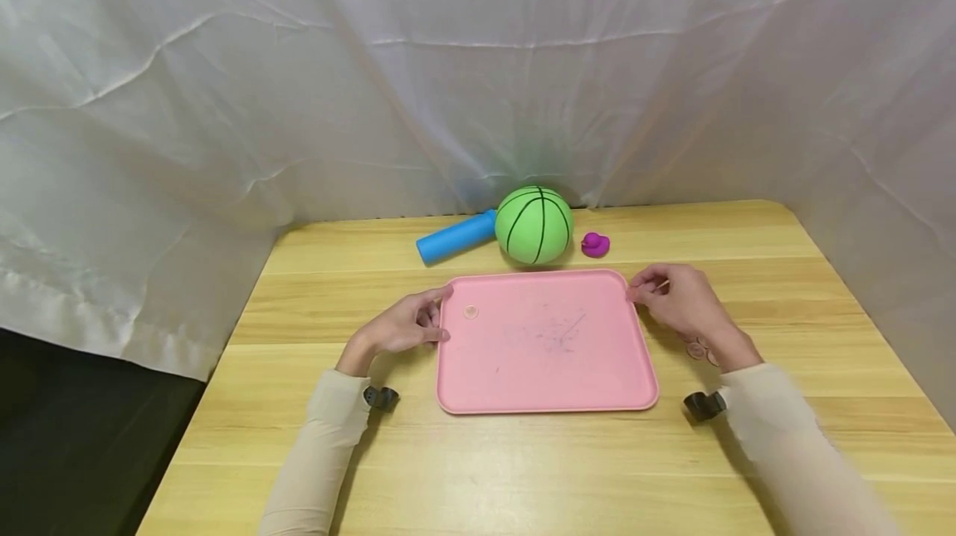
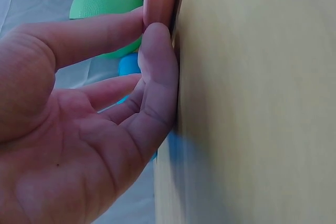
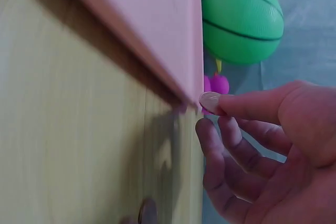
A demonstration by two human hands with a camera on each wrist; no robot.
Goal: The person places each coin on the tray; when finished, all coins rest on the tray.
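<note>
A pink tray lies on the wooden table, with one round coin in its upper left part. My left hand grips the tray's left edge; in the left wrist view, thumb and fingers meet at the pink rim. Beside the tray's upper right corner, my right hand pinches a coin between thumb and fingertip. Its other fingers curl loosely below that coin. More coins lie on the table under the right wrist, partly hidden by it.
Behind the tray sits a green ball with black lines. A blue cylindrical bottle touches its left side or nearly so. To the ball's right stands a small purple rubber duck. A pale curtain hangs behind the table.
</note>
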